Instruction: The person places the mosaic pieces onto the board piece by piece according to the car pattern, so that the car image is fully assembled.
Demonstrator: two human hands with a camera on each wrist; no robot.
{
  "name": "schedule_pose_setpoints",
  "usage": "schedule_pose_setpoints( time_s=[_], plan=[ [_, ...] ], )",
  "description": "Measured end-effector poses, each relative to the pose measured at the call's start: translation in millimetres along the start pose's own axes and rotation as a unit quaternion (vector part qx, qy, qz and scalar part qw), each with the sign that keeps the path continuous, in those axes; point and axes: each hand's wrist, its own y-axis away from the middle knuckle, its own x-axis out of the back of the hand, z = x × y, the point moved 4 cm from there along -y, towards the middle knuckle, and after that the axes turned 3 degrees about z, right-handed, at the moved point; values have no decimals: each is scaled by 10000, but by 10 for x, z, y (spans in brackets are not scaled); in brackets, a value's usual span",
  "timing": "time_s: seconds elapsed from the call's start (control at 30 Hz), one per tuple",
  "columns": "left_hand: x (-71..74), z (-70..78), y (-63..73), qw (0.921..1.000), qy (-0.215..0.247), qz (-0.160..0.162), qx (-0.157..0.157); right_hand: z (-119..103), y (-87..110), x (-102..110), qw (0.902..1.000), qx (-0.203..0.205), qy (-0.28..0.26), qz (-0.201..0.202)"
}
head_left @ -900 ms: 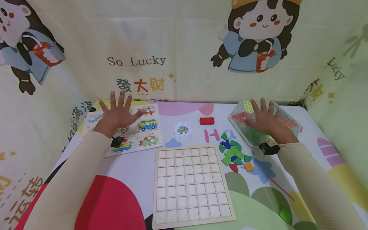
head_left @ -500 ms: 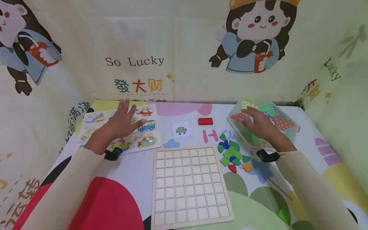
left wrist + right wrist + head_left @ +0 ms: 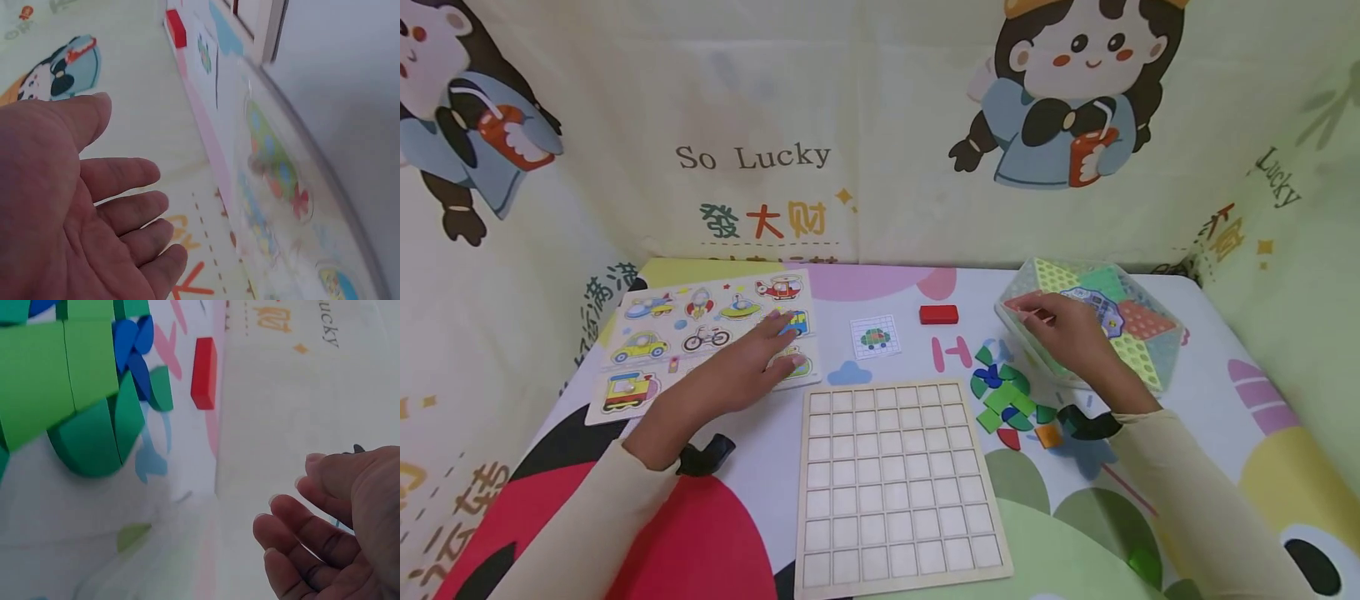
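My left hand (image 3: 737, 375) hovers over the right part of a wooden vehicle puzzle board (image 3: 672, 343), fingers loosely extended. In the left wrist view, its palm and spread fingers show nothing held. Across the table, my right hand (image 3: 1071, 333) is over the left side of a clear hexagonal box (image 3: 1138, 321) with red, yellow and green dotted panels. Its fingers are gently bent, and the right wrist view shows nothing in them. In front of me, between the two arms, lies a wooden grid board (image 3: 876, 503) with bare square cells.
Several flat green and blue pieces (image 3: 1000, 400) lie heaped right of the grid board, beside a red piece (image 3: 1009, 438) and an orange square (image 3: 1048, 435). A red block (image 3: 938, 314) and a gridded card with a turtle pattern (image 3: 874, 337) lie farther back. Printed curtains surround the table.
Both hands were spread wide with fingers up; they have relaxed. My left hand has moved right and toward me across the puzzle board; my right hand has lowered a little, its fingers drawing together.
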Motion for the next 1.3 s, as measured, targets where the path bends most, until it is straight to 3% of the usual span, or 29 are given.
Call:
schedule_pose_setpoints(
  time_s=[0.3,0.7,0.93,1.17,1.3],
  plan=[
    [-241,160,272,9995,-14,-259,-165,-112,47,-140,9986,-293,-144,-421],
    [-514,260,515,9963,-232,-675,-484,-117,68,-399,9944,-55,-531,-914],
    [-654,339,694,9948,-253,-896,-418,-141,81,-480,9938,-246,-405,-1007],
    [-760,418,848,9925,59,-1194,-240,-148,95,-502,9927,-381,-414,-1070],
    [-784,463,924,9918,-34,-1209,-408,-132,100,-527,9917,-424,-429,-1131]
  ],
)
